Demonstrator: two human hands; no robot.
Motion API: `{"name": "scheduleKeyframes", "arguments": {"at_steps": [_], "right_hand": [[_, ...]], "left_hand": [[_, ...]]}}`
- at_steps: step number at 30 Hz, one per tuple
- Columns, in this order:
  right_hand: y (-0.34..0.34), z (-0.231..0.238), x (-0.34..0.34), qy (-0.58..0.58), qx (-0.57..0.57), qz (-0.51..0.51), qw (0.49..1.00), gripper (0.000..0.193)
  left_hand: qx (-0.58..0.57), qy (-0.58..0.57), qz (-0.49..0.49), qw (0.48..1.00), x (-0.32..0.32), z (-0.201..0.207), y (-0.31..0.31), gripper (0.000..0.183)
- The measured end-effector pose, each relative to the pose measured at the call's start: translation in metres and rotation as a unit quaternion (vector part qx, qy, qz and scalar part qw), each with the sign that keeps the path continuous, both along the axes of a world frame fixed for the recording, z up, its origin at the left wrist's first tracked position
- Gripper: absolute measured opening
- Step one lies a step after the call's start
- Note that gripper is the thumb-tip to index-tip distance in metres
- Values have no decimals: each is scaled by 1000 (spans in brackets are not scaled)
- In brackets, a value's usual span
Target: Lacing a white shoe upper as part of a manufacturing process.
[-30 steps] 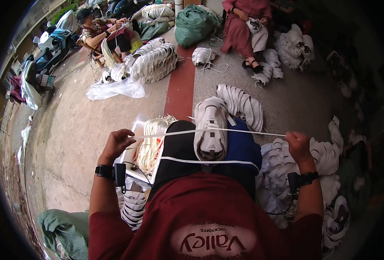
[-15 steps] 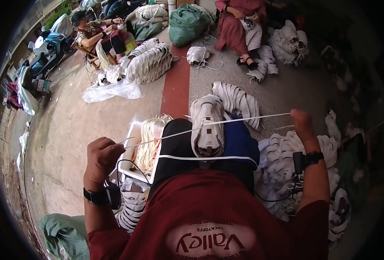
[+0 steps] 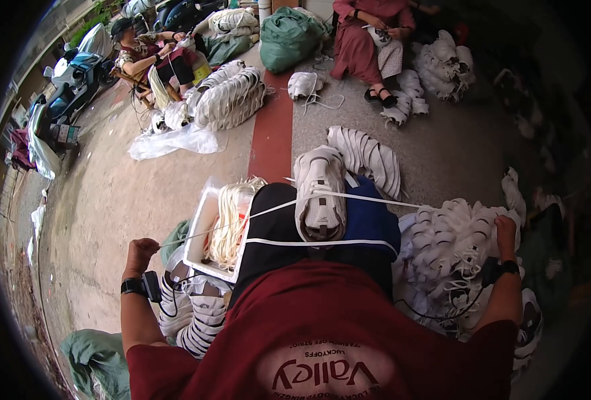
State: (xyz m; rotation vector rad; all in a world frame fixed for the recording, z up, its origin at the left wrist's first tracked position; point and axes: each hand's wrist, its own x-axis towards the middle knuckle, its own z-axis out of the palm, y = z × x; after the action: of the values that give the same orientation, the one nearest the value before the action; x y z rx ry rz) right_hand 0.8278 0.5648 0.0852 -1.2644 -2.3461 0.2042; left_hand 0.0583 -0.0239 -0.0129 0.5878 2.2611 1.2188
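Observation:
A white shoe upper point(image 3: 321, 217) lies across my thighs, its toe end away from me. A white shoelace point(image 3: 369, 198) passes through its eyelets and stretches out to both sides. Out at the left, my left hand point(image 3: 142, 255) is closed, pinching one end of the lace. My right hand point(image 3: 505, 233) is closed far out to the right, in front of a pile of white uppers point(image 3: 459, 233). The lace runs toward it, but its last stretch blends into that pile. A white band point(image 3: 309, 244) spans my thighs just nearer than the upper.
A white foam box point(image 3: 199, 250) of loose laces point(image 3: 229, 230) stands left of my legs. Stacked uppers point(image 3: 365, 157) lie beyond my knees, others point(image 3: 205, 323) by my left side. Two people sit working farther off, near a green sack point(image 3: 289, 40) and parked scooters point(image 3: 75, 73).
Both hands have moved outward and downward, drawing the lace wider on each side of the upper. The lace now bends at the upper's eyelets instead of running straight across above it.

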Motion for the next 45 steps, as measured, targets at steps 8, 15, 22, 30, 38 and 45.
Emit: {"name": "scheduleKeyframes", "arguments": {"at_steps": [8, 15, 22, 30, 38, 45], "right_hand": [[24, -50, 6, -140, 28, -103, 984, 18], [-89, -45, -300, 160, -559, 171, 795, 5], [-113, -126, -383, 377, -406, 157, 818, 12], [-124, -110, -400, 244, -216, 172, 930, 17], [-141, -102, -407, 172, -219, 86, 957, 12], [-174, -85, -403, 87, -34, 171, 981, 8]], "left_hand": [[-297, 242, 58, 922, -3, -16, 19, 19], [146, -386, -59, 909, 116, 7, 196, 15], [159, -352, -242, 890, 181, 8, 317, 10], [178, -324, -208, 906, 190, 5, 319, 11], [206, -247, -153, 934, 205, 0, 317, 9], [288, -300, -102, 904, 203, -8, 320, 7]]}}
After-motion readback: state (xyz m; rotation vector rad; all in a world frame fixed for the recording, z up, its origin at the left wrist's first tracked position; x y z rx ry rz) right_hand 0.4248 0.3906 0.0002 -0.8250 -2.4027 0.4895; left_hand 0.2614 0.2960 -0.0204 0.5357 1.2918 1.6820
